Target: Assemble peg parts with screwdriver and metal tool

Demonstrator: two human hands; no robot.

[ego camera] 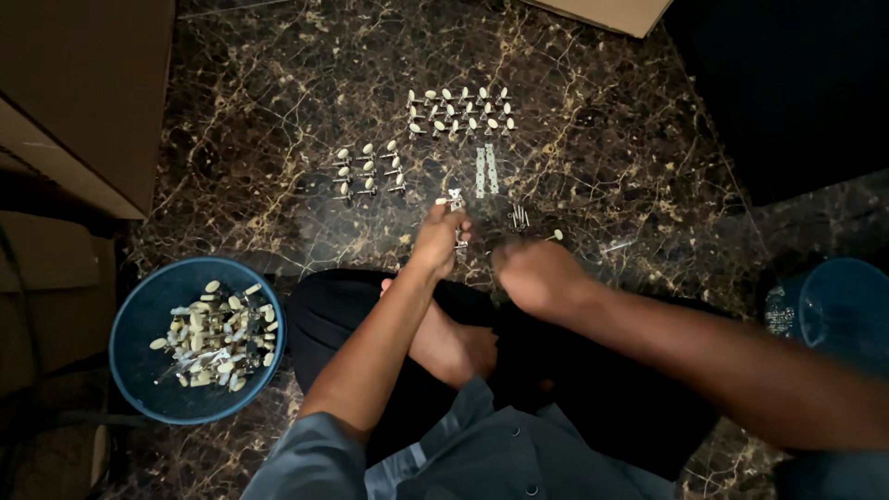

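— Marble floor point(648, 167), dark with gold veins, and someone sitting cross-legged on it. What's the left hand point(437, 239) doing?

— Forearm stretched straight forward from the lap, wrist bent down, fingertips pinched on a small metal tuning peg point(455, 198) with a cream knob, held just above the floor.

— And the right hand point(535, 276)?

— Arm comes in across from the right, hand curled knuckles-up and blurred; whether it grips anything, I cannot tell. A loose peg point(554, 235) lies just beyond it.

— Other pegs?

— Two tidy groups ahead: a near cluster point(369, 171) and a far cluster point(460, 111). More heaped in a blue bowl point(139, 324) at the left.
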